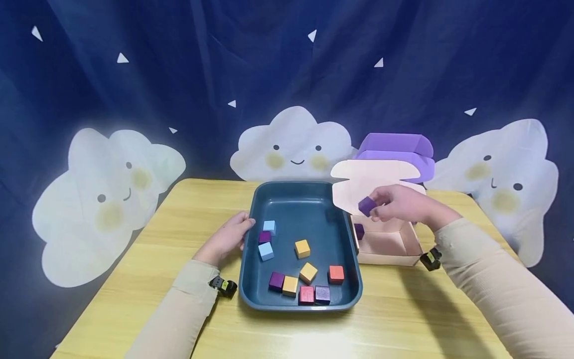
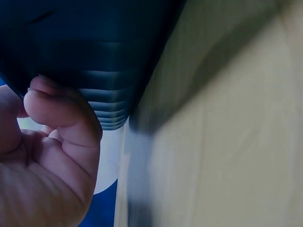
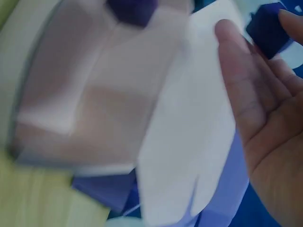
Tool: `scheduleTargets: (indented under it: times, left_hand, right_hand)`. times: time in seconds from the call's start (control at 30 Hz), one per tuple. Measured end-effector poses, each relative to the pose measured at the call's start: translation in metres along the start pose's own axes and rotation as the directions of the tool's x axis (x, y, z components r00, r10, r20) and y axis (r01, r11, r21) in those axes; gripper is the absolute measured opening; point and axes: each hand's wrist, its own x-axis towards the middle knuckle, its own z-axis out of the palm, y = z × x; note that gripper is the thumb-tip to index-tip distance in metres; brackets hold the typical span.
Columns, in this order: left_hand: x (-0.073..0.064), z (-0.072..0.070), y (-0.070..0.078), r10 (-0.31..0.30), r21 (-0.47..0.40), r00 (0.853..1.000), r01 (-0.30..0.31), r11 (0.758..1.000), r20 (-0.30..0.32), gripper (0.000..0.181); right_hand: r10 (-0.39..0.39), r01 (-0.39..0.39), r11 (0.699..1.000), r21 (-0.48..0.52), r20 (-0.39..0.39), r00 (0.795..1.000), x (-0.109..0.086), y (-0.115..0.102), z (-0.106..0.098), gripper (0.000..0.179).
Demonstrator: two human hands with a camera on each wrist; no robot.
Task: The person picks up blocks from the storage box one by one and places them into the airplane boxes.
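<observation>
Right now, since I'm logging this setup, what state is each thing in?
Pink box: open, a purple cube inside.
Purple box: lid raised, mostly hidden behind the pink one.
Tray: uncovered, containing ten cubes.
Left hand: gripping the tray's edge.
Right hand: pinching another purple block.
Backdrop: hanging behind the table.

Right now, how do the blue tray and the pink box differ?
Colour and build: the tray is dark blue with no lid, while the pink box has a raised lid.
Contents: the tray holds mixed-colour cubes; in the pink box only one purple cube shows.
Handling: the left hand grips the tray's rim, but not the pink box.
Shared: both are open-topped and contain purple.
</observation>
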Motion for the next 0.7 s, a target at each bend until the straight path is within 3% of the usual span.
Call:
scheduleTargets:
  times: [0.13,0.27,0.43,0.53,0.7]
  left_hand:
    - [0.0,-0.001,0.002,0.005,0.009,1.0,-0.005,1.0,0.014,0.026]
    - [-0.001,-0.001,0.003,0.004,0.013,1.0,-0.004,1.0,0.016,0.025]
    - [-0.002,-0.001,0.003,-0.001,0.005,1.0,0.001,1.0,0.007,0.023]
    - [-0.002,0.0,0.003,-0.004,-0.003,1.0,0.004,1.0,0.004,0.023]
    - [-0.002,-0.001,0.002,-0.009,-0.003,1.0,0.009,1.0,0.003,0.024]
  right_hand:
    - [0.052,-0.045,0.979,-0.199,0.033,0.998,-0.004,0.018,0.005,0.015]
    - [0.102,-0.089,0.911,-0.403,0.011,0.995,-0.002,0.026,0.019,0.013]
    - [0.092,-0.106,0.851,-0.514,-0.052,0.994,-0.001,0.026,0.037,0.008]
    - [0.023,-0.066,0.79,-0.61,-0.079,0.997,-0.001,0.025,0.046,0.005]
    - [-0.046,-0.058,0.671,-0.739,-0.12,0.992,0.003,0.025,0.058,0.017]
